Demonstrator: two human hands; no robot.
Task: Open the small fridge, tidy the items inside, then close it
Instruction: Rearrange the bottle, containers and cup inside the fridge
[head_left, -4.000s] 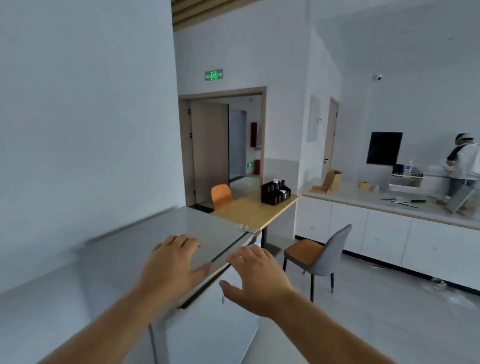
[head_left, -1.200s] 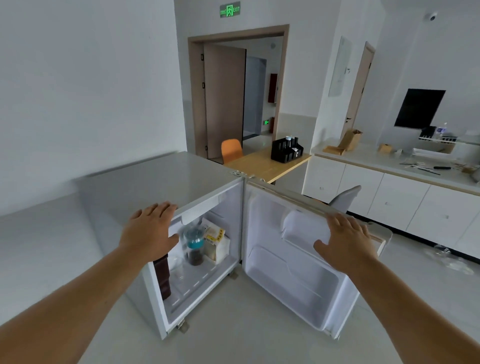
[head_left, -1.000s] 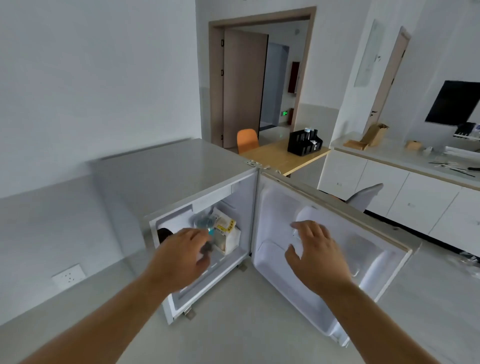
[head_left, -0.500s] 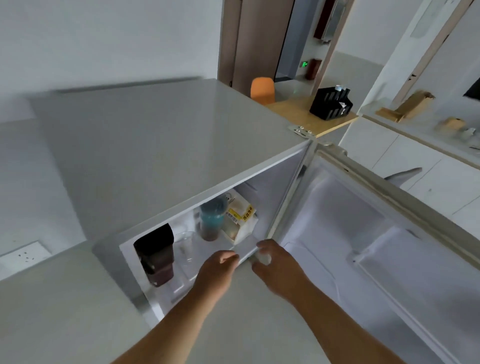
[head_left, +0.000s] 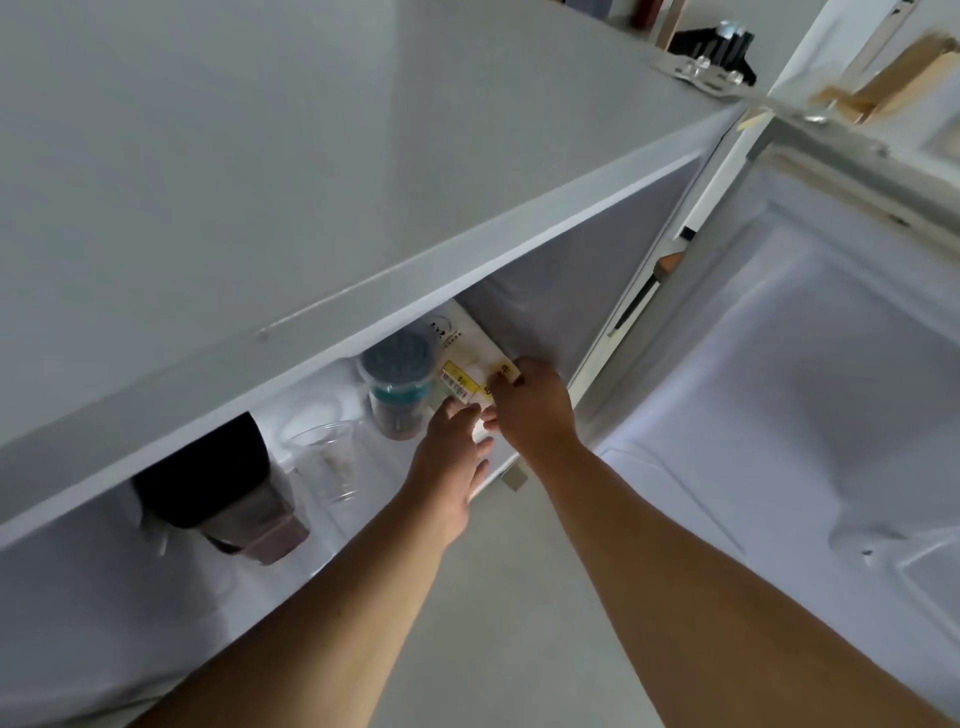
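The small white fridge (head_left: 311, 171) stands open, its door (head_left: 810, 364) swung out to the right. Inside, from left to right, are a dark-lidded jar of brownish contents (head_left: 228, 499), a clear empty cup (head_left: 327, 452), a cup with a teal lid (head_left: 397, 387) and a white carton with yellow labels (head_left: 465, 358). Both hands reach in at the right end. My right hand (head_left: 532, 410) grips the carton's front right corner. My left hand (head_left: 454, 457) presses against the carton's lower front, fingers spread, beside the teal-lidded cup.
The fridge top overhangs and hides the upper interior. The door's inner shelves (head_left: 883, 545) hold nothing. A black organiser (head_left: 714, 39) and a cardboard box (head_left: 893, 78) sit on counters beyond. Pale floor (head_left: 519, 623) lies below my arms.
The fridge door has been opened and I have leaned down close. Both hands went from the fridge's front edge into the interior and onto the white carton.
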